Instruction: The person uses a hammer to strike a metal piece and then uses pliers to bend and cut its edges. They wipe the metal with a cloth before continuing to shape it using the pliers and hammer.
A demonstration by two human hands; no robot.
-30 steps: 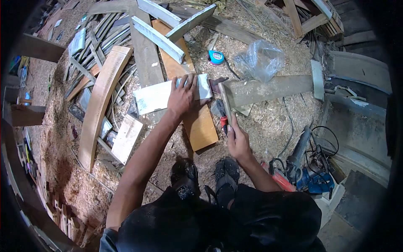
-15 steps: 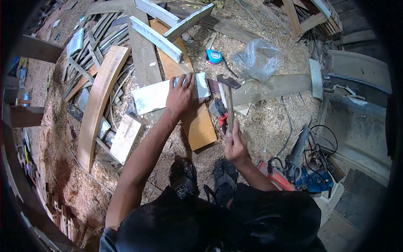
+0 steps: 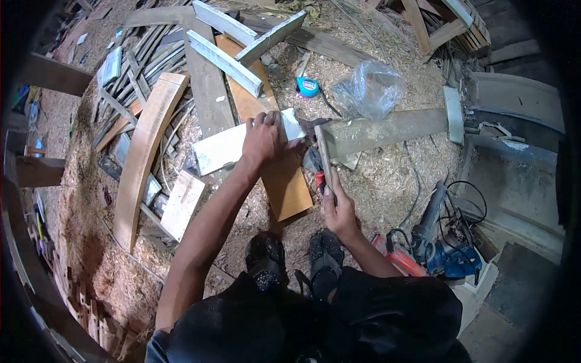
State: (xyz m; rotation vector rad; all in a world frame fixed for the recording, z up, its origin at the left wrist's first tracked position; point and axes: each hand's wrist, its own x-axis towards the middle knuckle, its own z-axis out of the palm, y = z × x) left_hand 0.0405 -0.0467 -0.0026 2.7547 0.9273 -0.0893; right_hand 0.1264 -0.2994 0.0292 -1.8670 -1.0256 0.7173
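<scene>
My left hand (image 3: 262, 140) is closed over a white-painted board (image 3: 219, 147), fingers over its far edge and thumb at the near side. The board lies across an orange-brown plank (image 3: 287, 192). My right hand (image 3: 340, 209) grips a hammer (image 3: 325, 158) low on its wooden handle. The hammer's dark head is at the board's right end; whether it touches cannot be made out. Red-handled pliers (image 3: 319, 176) lie just left of the handle, partly hidden. Beyond the board are a blue tape measure (image 3: 307, 88) and a clear plastic bag (image 3: 372, 91).
A curved timber piece (image 3: 148, 157) and a pile of thin wood strips (image 3: 151, 63) lie to the left. A white-edged wooden frame (image 3: 242, 54) rests at the back. Corded blue power tools (image 3: 451, 260) sit at the right. Wood shavings cover the floor around my feet.
The hammer's head has swung left and toward me, up to the white board's right end. The board has shifted slightly right and nearer to me, with my left hand still on it.
</scene>
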